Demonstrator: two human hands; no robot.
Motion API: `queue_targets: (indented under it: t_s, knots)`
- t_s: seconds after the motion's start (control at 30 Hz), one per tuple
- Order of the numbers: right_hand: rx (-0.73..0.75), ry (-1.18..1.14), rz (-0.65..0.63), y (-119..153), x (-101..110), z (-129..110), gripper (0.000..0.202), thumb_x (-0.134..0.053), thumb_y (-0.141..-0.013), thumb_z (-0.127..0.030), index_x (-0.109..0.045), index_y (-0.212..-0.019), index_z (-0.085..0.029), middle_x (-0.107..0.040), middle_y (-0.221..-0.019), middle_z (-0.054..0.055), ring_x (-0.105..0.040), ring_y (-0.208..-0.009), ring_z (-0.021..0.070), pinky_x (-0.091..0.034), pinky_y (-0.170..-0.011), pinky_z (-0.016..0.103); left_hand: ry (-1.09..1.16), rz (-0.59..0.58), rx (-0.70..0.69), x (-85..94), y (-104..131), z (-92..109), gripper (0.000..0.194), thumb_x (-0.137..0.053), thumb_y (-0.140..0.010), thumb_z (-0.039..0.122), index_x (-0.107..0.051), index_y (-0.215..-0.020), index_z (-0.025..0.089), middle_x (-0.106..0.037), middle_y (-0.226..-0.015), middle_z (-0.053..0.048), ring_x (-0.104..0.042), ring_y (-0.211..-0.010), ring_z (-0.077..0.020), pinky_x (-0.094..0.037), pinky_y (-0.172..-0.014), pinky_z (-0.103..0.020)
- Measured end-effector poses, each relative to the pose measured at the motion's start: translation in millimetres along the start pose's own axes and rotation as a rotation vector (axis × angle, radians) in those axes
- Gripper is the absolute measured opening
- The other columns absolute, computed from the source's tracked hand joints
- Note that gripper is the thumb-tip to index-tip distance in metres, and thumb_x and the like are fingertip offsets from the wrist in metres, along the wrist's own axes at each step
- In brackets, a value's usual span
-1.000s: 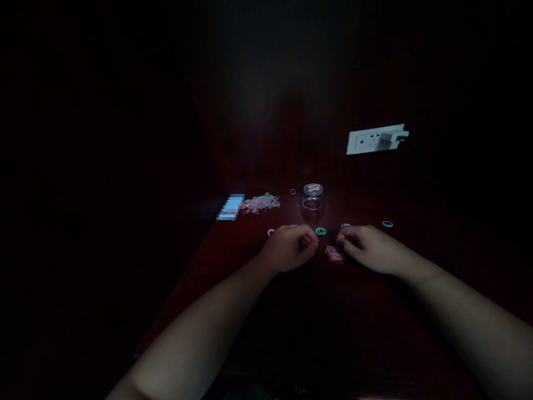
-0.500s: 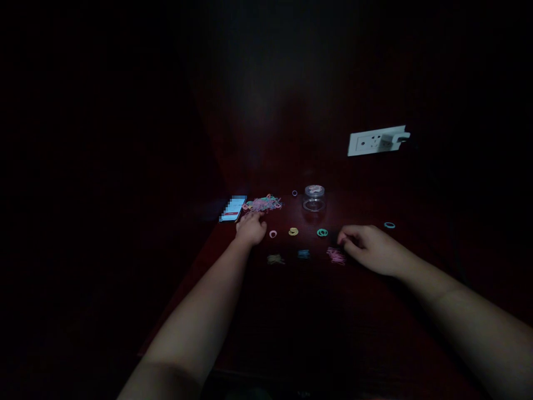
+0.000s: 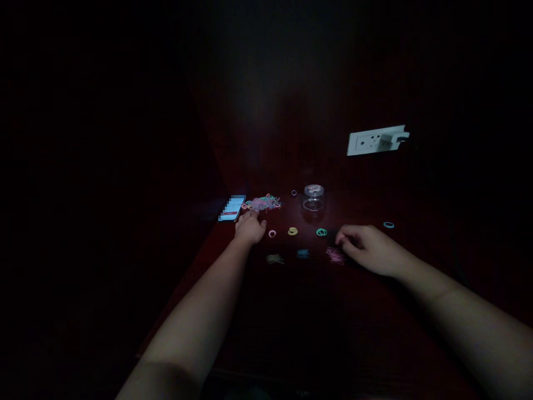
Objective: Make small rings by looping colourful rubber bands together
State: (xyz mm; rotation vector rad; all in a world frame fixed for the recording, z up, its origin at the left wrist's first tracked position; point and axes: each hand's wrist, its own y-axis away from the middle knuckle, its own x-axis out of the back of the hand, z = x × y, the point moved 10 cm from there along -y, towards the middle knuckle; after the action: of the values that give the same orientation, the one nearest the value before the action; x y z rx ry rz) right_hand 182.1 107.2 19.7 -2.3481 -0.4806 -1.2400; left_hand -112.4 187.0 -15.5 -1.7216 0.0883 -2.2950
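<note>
My left hand (image 3: 250,228) lies palm down with its fingers stretched out. Its fingertips are at the near edge of a mixed pile of colourful elastic bands (image 3: 264,204). My right hand (image 3: 370,247) is curled, thumb and fingers pinched together; what they hold, if anything, is hidden. Just left of and below its fingertips is a small heap of pink bands (image 3: 335,255). Green bands (image 3: 321,232), yellow bands (image 3: 292,231) and a pink band (image 3: 272,234) form a row between the hands. Nearer to me lie blue bands (image 3: 303,254) and dull yellow bands (image 3: 275,259).
A lidded clear jar (image 3: 313,200) stands toward the wall, with a small dark ring (image 3: 293,193) beside it. A lit phone (image 3: 232,208) lies at the table's left edge. One blue band (image 3: 388,225) is at right. A socket plate (image 3: 375,141) with a plug is on the wall.
Both hands stay almost where they were; the right one's fingertips have shifted very slightly left. The bands, jar and phone show no clear change.
</note>
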Motion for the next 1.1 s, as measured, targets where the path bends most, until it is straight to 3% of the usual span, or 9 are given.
queue_targets:
  t_s: [0.23,0.57,0.8,0.93,1.1]
  knots:
    - [0.004,0.009,0.022,0,3,-2,0.018,-0.048,-0.085,-0.028,-0.064,-0.081,-0.021,-0.064,-0.065,0.000,-0.057,-0.057,0.0159,-0.039,-0.056,0.027,0.111,0.084,0.063,12.3,2,-10,0.035,-0.054,-0.087,0.028,-0.052,-0.121,0.018,-0.065,-0.121,-0.013,-0.060,-0.116,-0.0266,-0.046,-0.099,-0.038]
    - [0.012,-0.018,0.045,0,6,-3,0.018,-0.047,-0.086,-0.026,-0.064,-0.081,-0.021,-0.065,-0.067,0.001,-0.058,-0.058,0.0162,-0.040,-0.056,0.027,0.192,0.094,0.040,10.5,-2,-16,0.026,-0.058,-0.084,0.018,-0.059,-0.109,0.022,-0.070,-0.114,-0.007,-0.064,-0.109,-0.0220,-0.048,-0.094,-0.031]
    - [0.008,-0.033,0.209,2,27,-4,0.017,-0.046,-0.088,-0.023,-0.062,-0.085,-0.020,-0.066,-0.073,0.002,-0.059,-0.063,0.0172,-0.042,-0.061,0.028,0.207,0.093,0.019,10.0,-3,-16,0.018,-0.054,-0.087,0.021,-0.061,-0.103,0.022,-0.072,-0.104,-0.006,-0.068,-0.094,-0.0213,-0.050,-0.086,-0.031]
    - [-0.024,-0.038,0.316,4,40,-2,0.018,-0.045,-0.090,-0.025,-0.062,-0.086,-0.020,-0.067,-0.075,0.003,-0.059,-0.066,0.0182,-0.042,-0.063,0.028,0.213,0.083,0.032,8.3,-4,-17,0.016,-0.056,-0.086,0.021,-0.060,-0.102,0.022,-0.072,-0.105,-0.006,-0.067,-0.097,-0.0217,-0.049,-0.089,-0.031]
    - [-0.044,-0.074,0.362,6,44,4,0.018,-0.045,-0.091,-0.027,-0.061,-0.087,-0.020,-0.066,-0.076,0.004,-0.060,-0.067,0.0193,-0.042,-0.063,0.030,0.239,0.064,0.057,3.1,-6,-19,0.011,-0.057,-0.086,0.020,-0.060,-0.097,0.021,-0.072,-0.106,-0.007,-0.067,-0.098,-0.0217,-0.048,-0.090,-0.031]
